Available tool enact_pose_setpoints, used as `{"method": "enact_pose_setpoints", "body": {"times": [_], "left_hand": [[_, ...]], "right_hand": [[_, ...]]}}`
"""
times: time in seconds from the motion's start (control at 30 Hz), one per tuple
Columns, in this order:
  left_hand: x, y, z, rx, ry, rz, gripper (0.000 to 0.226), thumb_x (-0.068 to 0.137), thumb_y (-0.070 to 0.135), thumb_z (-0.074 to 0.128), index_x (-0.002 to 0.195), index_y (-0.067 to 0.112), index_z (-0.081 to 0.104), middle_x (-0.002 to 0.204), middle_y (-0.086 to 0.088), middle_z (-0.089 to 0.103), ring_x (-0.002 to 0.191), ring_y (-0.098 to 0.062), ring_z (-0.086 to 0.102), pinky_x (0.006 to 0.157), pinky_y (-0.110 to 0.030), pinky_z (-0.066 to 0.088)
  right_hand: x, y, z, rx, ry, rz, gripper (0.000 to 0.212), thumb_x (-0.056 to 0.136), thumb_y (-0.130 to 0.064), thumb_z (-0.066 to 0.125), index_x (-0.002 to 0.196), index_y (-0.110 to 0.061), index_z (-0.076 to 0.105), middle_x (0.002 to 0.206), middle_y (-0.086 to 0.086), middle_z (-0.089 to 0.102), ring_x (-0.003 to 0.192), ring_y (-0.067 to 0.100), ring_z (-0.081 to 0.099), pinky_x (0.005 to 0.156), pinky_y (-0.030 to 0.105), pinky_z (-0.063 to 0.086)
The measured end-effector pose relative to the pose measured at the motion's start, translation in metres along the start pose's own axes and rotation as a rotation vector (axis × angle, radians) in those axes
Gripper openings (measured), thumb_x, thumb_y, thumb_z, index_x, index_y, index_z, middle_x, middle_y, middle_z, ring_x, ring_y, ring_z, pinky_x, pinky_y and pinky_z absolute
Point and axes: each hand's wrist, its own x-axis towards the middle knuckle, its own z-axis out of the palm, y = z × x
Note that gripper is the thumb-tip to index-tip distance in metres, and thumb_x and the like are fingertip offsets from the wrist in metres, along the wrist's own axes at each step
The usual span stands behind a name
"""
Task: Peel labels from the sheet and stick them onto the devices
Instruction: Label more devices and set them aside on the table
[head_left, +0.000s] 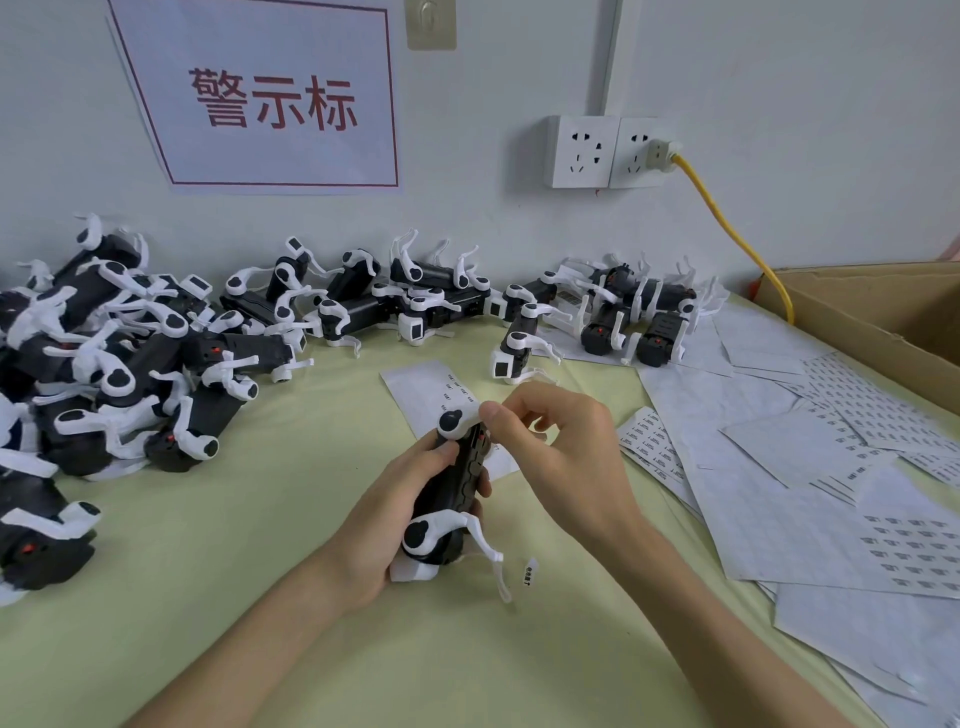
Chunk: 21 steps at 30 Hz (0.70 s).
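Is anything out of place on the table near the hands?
Yes. One small label lies alone on the green table, beside the lower end of the held device, apart from the label sheets. It looks dropped or stray.

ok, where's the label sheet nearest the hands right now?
Head view, centre: the label sheet lies on the table just beyond the device gripped by the left hand, its near end hidden behind that device and the right hand.

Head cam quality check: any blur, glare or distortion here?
Head view: even, soft light, no glare, faint shadows on the pale green tabletop; wide-angle bending towards the edges; the pile of black-and-white devices at far left looks smeared; print on the white label sheets is too small to read; red-lettered wall sign sharp.
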Motion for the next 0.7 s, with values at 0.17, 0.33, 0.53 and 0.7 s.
{"method": "enact_pose_setpoints", "body": {"times": [0.17,0.33,0.53,0.7], "left_hand": [[0.0002,-0.0026,-0.005,-0.157,-0.094,0.005,0.03,0.089,0.036,0.054,0.11,0.024,0.072,0.098,-0.012,0.064,0.079,-0.024,0.06,0.072,-0.035,0.048],[-0.0004,-0.0024,-0.0032,-0.05,-0.058,0.05,0.029,0.091,0.044,0.054,0.105,0.025,0.07,0.095,-0.01,0.066,0.08,-0.025,0.061,0.074,-0.036,0.049],[-0.0003,0.0009,-0.0022,-0.031,-0.051,0.047,0.019,0.094,0.04,0.062,0.101,0.026,0.074,0.095,-0.008,0.068,0.08,-0.023,0.063,0.07,-0.032,0.053],[-0.0024,0.0021,-0.0053,-0.05,-0.09,0.044,0.027,0.093,0.038,0.058,0.107,0.02,0.072,0.104,-0.01,0.067,0.084,-0.024,0.063,0.068,-0.03,0.053]], "right_hand": [[0.0001,0.0005,-0.0007,0.0,-0.015,0.013,0.026,0.09,-0.031,0.065,0.068,-0.017,0.067,0.067,-0.007,0.065,0.067,0.004,0.055,0.067,0.013,0.039],[-0.0002,0.0007,-0.0002,0.001,-0.02,-0.003,0.026,0.091,-0.029,0.066,0.067,-0.017,0.065,0.067,-0.005,0.064,0.067,0.006,0.056,0.064,0.018,0.042],[0.0004,0.0025,-0.0006,-0.026,-0.023,-0.005,0.028,0.092,-0.029,0.066,0.067,-0.018,0.064,0.066,-0.004,0.064,0.066,0.006,0.056,0.063,0.022,0.044],[0.0013,0.0018,-0.0006,-0.031,-0.02,-0.004,0.029,0.09,-0.031,0.064,0.066,-0.017,0.064,0.065,-0.004,0.064,0.065,0.007,0.056,0.063,0.023,0.044]]}}
